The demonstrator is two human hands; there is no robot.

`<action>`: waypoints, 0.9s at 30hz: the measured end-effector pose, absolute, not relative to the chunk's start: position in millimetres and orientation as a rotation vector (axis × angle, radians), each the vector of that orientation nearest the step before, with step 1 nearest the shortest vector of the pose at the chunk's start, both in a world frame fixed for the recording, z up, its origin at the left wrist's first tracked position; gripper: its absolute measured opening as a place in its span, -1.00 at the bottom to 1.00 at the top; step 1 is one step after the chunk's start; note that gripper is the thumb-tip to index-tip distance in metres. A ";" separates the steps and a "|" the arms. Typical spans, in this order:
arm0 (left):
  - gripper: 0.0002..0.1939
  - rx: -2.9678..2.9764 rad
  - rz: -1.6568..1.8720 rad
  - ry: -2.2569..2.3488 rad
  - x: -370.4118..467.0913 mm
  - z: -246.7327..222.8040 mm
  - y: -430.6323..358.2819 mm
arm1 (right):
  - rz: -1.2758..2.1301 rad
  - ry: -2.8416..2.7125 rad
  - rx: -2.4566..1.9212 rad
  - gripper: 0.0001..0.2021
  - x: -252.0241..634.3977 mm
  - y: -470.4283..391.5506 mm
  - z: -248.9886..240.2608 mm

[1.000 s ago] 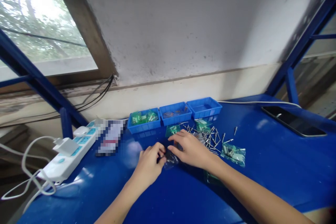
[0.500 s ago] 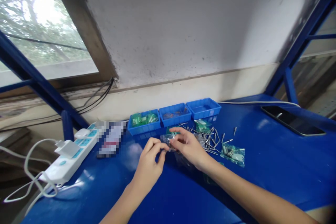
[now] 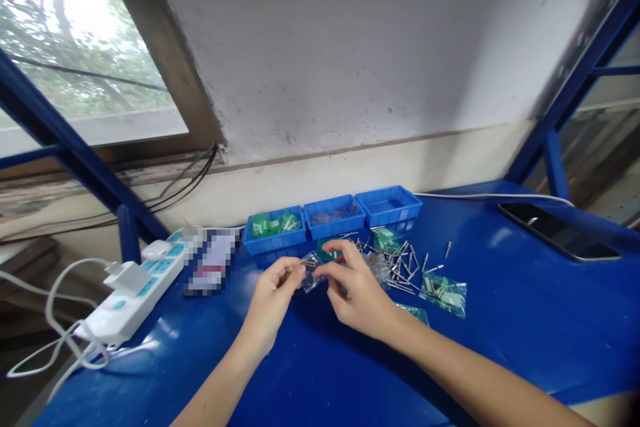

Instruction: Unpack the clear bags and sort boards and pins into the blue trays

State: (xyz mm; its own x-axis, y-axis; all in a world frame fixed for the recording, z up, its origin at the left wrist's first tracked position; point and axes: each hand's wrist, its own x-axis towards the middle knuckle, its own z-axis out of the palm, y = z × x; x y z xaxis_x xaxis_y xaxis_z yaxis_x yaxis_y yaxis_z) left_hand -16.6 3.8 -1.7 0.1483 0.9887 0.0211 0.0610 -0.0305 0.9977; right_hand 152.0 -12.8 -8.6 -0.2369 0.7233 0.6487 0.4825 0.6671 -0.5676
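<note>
My left hand (image 3: 277, 287) pinches the left side of a small clear plastic bag (image 3: 313, 281), which holds a few thin brownish metal pieces. Close on the other side is my right hand (image 3: 353, 290), its fingers curved and apart. One of its fingertips reaches the bag's right edge; whether it presses there I cannot tell. Behind my right hand lies a heap of silver pop rivets (image 3: 403, 267). Another clear bag (image 3: 379, 268) rests against that heap, partly hidden by the hand. A green bag (image 3: 327, 251) shows just behind the fingers.
Three blue bins stand along the wall: the left bin (image 3: 275, 241) with green bags, the middle bin (image 3: 335, 227) with clear bags, the right bin (image 3: 393, 215). More green bags (image 3: 444, 295) lie rightward. A phone (image 3: 557, 230) is far right, a power strip (image 3: 135, 307) left.
The clear bag has moved slightly left with my left hand, and the metal pieces inside now show. My right fingers have spread and drawn back from their pinch on it.
</note>
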 end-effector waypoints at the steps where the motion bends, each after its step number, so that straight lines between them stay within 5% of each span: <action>1: -0.79 1.361 1.123 1.148 -16.5 -1.8 3.9 | 0.347 -1.874 -1.006 -0.72 152.8 -11.4 -8.1; 4: -0.85 1.454 1.181 1.163 -17.1 -5.0 5.6 | 0.600 -1.796 -1.130 -0.85 156.7 -5.8 -4.2; 7: -0.92 1.584 1.208 1.130 -19.0 -10.8 7.8 | 0.961 -1.656 -1.159 -0.64 158.1 -1.6 -1.9; 10: -0.88 1.679 1.214 1.156 -20.7 -14.0 8.9 | 1.104 -1.532 -1.129 -0.69 155.6 0.2 -4.5; 17: -0.81 1.404 1.040 1.206 -18.0 -6.9 6.0 | 0.715 -1.529 -1.111 -0.88 155.8 -0.9 -6.3; 21: -0.57 1.079 0.989 1.067 -12.3 -2.2 1.9 | 0.481 -1.639 -1.025 -0.84 157.3 -7.0 -3.4; 27: -0.75 1.177 1.078 1.036 -10.0 1.3 -0.8 | 0.495 -1.704 -0.959 -0.77 156.6 -14.2 -4.1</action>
State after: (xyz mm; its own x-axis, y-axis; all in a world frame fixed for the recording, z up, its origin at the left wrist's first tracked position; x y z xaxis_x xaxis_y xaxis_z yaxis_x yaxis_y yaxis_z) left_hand -10.0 -0.8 1.3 0.1816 0.9821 -0.0500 -0.0892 0.0671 0.9937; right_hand 156.6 -14.2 -4.1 -0.1080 0.7963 0.5951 0.3532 0.5903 -0.7258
